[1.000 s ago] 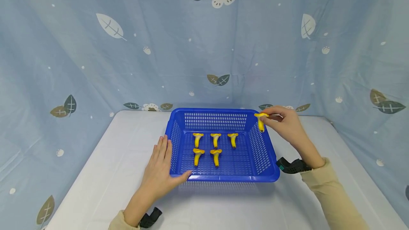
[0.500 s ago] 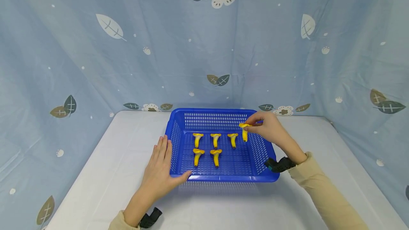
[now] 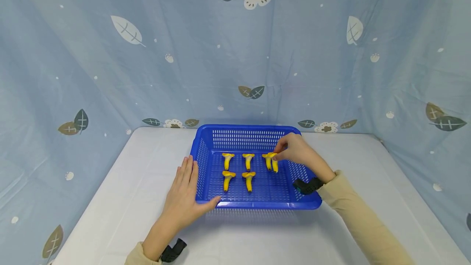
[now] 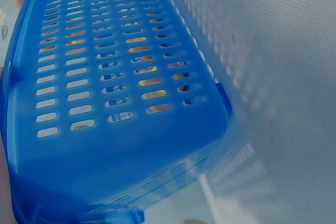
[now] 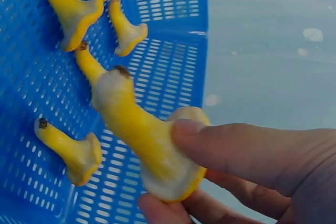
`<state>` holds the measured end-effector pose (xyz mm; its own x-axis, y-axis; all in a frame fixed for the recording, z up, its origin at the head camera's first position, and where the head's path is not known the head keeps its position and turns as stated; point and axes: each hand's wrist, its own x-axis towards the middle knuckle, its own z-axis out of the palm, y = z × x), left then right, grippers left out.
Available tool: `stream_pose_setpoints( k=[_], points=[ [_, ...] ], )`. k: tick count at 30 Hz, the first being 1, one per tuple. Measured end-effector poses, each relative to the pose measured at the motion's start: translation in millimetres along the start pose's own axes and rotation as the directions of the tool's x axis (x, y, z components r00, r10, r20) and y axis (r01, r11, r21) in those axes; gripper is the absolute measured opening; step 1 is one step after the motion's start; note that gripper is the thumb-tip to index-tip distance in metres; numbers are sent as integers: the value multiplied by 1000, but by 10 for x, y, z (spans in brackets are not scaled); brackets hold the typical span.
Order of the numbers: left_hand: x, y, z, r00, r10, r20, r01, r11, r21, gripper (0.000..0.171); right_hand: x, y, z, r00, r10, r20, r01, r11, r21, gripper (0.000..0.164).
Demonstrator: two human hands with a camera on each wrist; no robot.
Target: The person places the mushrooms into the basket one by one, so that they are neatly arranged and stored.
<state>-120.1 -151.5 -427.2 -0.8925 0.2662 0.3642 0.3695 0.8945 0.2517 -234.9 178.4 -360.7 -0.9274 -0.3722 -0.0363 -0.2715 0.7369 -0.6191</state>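
A blue plastic basket (image 3: 257, 205) holds several yellow mushrooms, laid stem toward the person in two rows. Between thumb and fingers, my right hand (image 3: 297, 150) pinches another yellow mushroom (image 5: 139, 135) by its cap; in the head view it overlaps the rightmost mushroom (image 3: 267, 161) of the back row. The front row has two, a left mushroom (image 3: 228, 181) and a right mushroom (image 3: 249, 181). With fingers straight and thumb spread, my left hand (image 3: 180, 201) rests at the basket's front left corner. The left wrist view shows mainly the slotted basket wall (image 4: 94, 87).
The basket stands on a white-covered table (image 3: 154, 146). Behind it hangs a blue curtain (image 3: 206, 64) with leaves and flowers. The basket's raised rim and slotted side walls surround the mushrooms.
My right hand has moved left and down from above the basket's right rim, carrying the pinched mushroom to the back row's right end. The left hand and basket have stayed put.
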Motion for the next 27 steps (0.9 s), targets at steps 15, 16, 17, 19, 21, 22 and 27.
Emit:
stream_pose_setpoints(
  k=[15,16,17,19,21,22,27],
  points=[
    [8,-2,-7,1000,0,7,0,1000,2,113,111,30,256,977,89,192,-77,995,-66,19],
    [8,-1,-6,1000,-1,8,1,1000,0,113,123,43,274,975,97,201,-84,994,-74,19],
    [7,1,-6,1000,-2,9,2,1000,-5,113,134,53,292,972,107,210,-92,992,-81,19],
    [5,5,-4,1000,-3,9,3,1000,-10,113,147,70,320,967,122,225,-103,990,-96,20],
    [4,7,-1,1000,-3,8,3,1000,-13,113,154,78,340,962,132,238,-110,989,-103,21],
    [4,8,0,1000,-4,8,4,1000,-12,113,155,78,346,961,131,244,-107,988,-108,22],
    [9,-6,12,1000,-4,3,4,1000,7,113,160,67,371,960,106,258,-78,990,-118,22]
  ],
)
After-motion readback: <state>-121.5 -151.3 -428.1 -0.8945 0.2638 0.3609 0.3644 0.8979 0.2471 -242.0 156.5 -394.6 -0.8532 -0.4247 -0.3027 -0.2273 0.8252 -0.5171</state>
